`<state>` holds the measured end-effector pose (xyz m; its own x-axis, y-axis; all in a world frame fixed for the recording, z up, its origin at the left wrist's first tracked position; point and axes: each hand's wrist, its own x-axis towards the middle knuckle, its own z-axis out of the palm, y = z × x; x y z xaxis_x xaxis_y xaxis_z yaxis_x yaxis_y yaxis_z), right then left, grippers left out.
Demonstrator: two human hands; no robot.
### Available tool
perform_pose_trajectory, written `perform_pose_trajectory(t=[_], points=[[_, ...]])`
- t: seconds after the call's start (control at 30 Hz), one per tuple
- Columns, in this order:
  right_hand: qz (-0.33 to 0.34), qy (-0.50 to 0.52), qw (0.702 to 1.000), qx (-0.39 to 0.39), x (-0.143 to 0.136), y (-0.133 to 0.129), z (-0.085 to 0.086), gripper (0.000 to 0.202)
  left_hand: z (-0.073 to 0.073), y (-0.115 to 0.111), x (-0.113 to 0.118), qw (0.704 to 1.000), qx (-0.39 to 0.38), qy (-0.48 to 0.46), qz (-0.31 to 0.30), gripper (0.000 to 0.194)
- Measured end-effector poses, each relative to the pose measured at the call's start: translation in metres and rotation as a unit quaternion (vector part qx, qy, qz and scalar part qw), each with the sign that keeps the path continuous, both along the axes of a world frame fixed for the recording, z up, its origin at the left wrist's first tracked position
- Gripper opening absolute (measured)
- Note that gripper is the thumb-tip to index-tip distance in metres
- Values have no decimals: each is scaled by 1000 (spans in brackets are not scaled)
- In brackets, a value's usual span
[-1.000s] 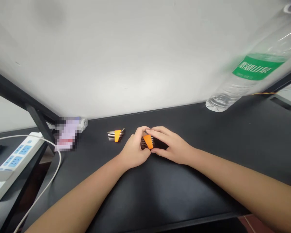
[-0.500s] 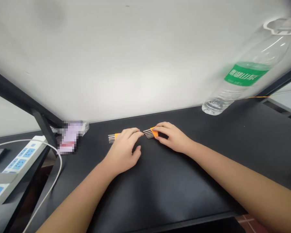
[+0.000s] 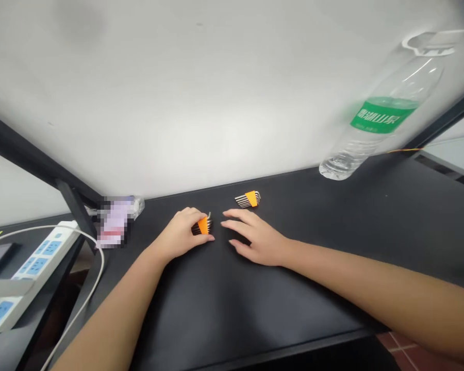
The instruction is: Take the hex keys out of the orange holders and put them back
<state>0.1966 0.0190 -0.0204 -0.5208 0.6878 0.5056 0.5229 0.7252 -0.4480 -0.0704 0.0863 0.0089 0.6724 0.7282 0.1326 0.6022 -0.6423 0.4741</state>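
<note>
Head view: two sets of hex keys are at the middle of the black table [image 3: 313, 293], one per side. The right key set [image 3: 252, 199] lies on the table, free of both hands, just beyond the fingers of the right hand [image 3: 261, 239]. The left key set [image 3: 203, 225] is between the thumb and fingers of the left hand [image 3: 178, 234].

Status: the right key set is down and released. The left key set is not released; the left hand is closed around its sides. Whether it bears on the table or is slightly raised cannot be told. The right hand is open and holds nothing, with its fingers apart. Both sets appear fully bundled, so letting go of the left one is what remains, as far as can be judged.

Materials: each set has L-shaped, silvery metal keys in a flat, tapered orange holder, apparently plastic. On the right set, the long shafts fan to the left and the short bent ends face right. The tabletop is smooth with a dull sheen. At far right, against the pale, matte wall [image 3: 201, 103], stands a clear, ribbed bottle [image 3: 371, 123] with a green band. At left is a white power strip [image 3: 42, 268] with blue socket faces.
</note>
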Motion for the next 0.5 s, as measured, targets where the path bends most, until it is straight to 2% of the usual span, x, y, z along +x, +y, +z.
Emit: perform_pose_trajectory(t=[0.1,0.33,0.5], points=[[21,42,998,-32,-20,3,1,55,1,-14,16,999,6,-12,-30,39],[24,95,984,-151,-19,15,6,46,-3,-25,26,997,55,-40,37,40],[59,186,942,-272,-15,14,5,30,-4,-27,30,997,70,-19,6,40]])
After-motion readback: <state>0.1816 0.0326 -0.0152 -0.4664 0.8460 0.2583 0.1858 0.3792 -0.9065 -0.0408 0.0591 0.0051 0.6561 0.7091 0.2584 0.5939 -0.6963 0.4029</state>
